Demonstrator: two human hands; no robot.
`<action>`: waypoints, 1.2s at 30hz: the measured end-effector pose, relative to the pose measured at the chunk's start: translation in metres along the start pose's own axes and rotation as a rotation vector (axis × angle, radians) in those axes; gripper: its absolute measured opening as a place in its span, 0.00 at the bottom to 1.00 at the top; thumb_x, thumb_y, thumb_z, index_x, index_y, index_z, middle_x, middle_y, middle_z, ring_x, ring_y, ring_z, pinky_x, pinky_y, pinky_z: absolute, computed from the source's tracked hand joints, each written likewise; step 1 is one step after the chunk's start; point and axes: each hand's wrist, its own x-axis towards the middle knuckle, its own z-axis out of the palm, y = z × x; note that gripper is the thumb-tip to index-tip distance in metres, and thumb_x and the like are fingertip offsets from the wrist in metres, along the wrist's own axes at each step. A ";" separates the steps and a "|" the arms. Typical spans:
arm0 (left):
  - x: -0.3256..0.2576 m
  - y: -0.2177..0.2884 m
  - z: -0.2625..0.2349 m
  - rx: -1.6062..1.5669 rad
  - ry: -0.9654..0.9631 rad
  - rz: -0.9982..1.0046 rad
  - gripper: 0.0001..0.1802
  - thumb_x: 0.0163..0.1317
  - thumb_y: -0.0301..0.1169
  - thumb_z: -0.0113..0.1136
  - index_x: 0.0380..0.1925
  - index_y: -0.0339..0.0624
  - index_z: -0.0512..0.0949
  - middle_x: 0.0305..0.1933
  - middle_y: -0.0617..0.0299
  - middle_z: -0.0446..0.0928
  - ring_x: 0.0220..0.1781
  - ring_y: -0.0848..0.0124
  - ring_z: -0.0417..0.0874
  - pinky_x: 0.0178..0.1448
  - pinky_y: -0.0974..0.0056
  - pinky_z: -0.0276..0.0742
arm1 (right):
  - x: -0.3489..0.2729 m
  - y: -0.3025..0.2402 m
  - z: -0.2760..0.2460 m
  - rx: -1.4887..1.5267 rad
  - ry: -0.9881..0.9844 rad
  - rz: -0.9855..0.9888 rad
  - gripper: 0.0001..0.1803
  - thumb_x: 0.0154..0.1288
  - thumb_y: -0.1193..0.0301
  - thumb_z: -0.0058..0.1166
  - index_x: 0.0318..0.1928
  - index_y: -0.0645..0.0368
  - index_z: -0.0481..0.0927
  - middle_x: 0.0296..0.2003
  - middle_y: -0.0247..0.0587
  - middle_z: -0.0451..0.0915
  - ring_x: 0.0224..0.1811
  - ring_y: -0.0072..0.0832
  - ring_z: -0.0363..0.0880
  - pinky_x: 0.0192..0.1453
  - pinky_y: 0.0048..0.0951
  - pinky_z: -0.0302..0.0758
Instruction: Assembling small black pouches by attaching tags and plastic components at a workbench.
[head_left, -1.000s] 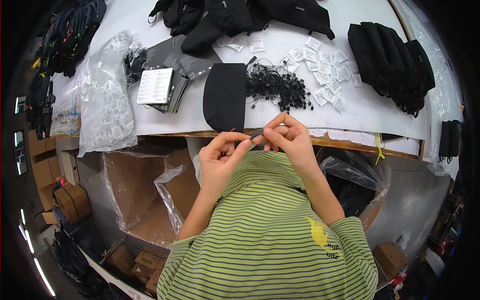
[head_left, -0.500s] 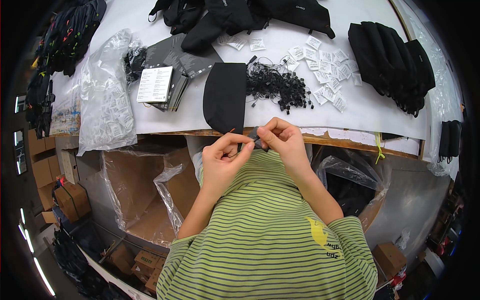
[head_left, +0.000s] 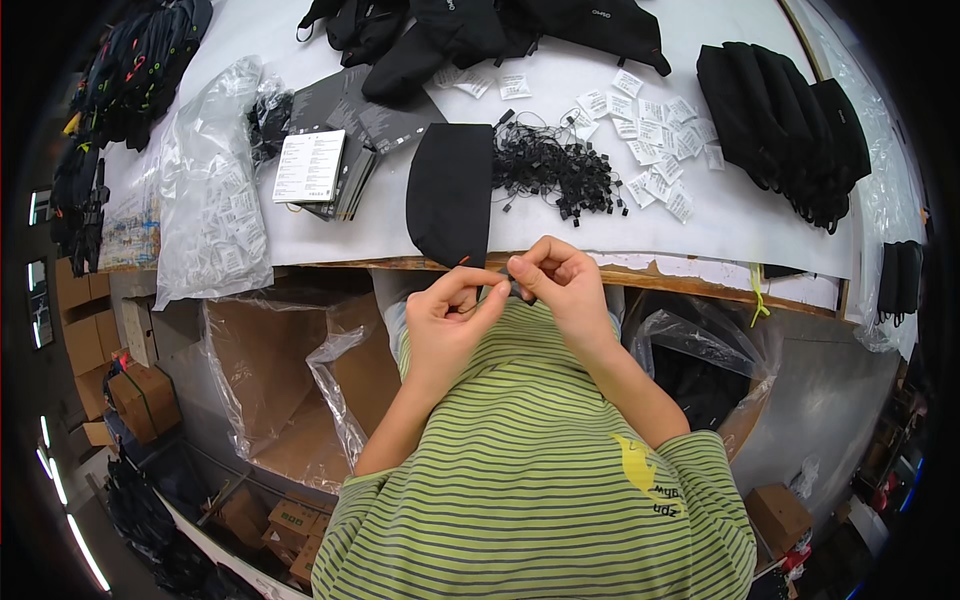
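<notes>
In front of my chest, just off the table's front edge, my left hand (head_left: 450, 312) and my right hand (head_left: 562, 285) meet with fingertips pinched. Between them is a small dark piece (head_left: 515, 288), mostly covered by the fingers, so its kind is unclear. A flat black fabric pouch (head_left: 450, 195) lies on the table right beyond my left hand, a short orange thread at its lower edge. Beside it sits a tangled heap of black tag strings (head_left: 565, 170) with small plastic locks. Farther right are scattered small white packets (head_left: 655, 130).
A stack of printed cards (head_left: 312, 170) and a clear plastic bag of white packets (head_left: 215, 200) occupy the left. Black pouches (head_left: 785, 130) pile up at the right, more black fabric bags (head_left: 480, 40) at the back. Below the edge stands a plastic-lined carton (head_left: 275, 380).
My right fingers have closed farther over the small dark piece, so less of it shows now. My right hand has shifted slightly left; the table things stay put.
</notes>
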 end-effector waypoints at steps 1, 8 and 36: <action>0.000 0.000 0.002 -0.010 0.008 0.012 0.03 0.56 0.22 0.65 0.29 0.34 0.81 0.15 0.80 0.55 0.19 0.88 0.50 0.24 0.74 0.40 | -0.001 0.000 0.001 0.000 0.000 0.000 0.09 0.63 0.68 0.62 0.31 0.60 0.77 0.25 0.28 0.77 0.26 0.11 0.70 0.32 0.14 0.68; 0.000 -0.001 -0.003 0.029 -0.011 0.028 0.04 0.55 0.23 0.67 0.30 0.36 0.82 0.13 0.77 0.57 0.17 0.88 0.51 0.22 0.74 0.41 | 0.006 -0.008 -0.009 -0.074 -0.081 0.004 0.10 0.67 0.67 0.58 0.34 0.61 0.78 0.26 0.30 0.77 0.23 0.12 0.70 0.28 0.13 0.67; 0.041 -0.002 -0.040 0.899 -0.120 0.874 0.17 0.39 0.21 0.66 0.32 0.48 0.80 0.45 0.66 0.77 0.50 0.62 0.73 0.55 0.58 0.63 | -0.002 -0.067 -0.002 -1.197 -0.130 -0.552 0.05 0.58 0.72 0.59 0.32 0.61 0.77 0.25 0.37 0.74 0.20 0.29 0.74 0.25 0.28 0.70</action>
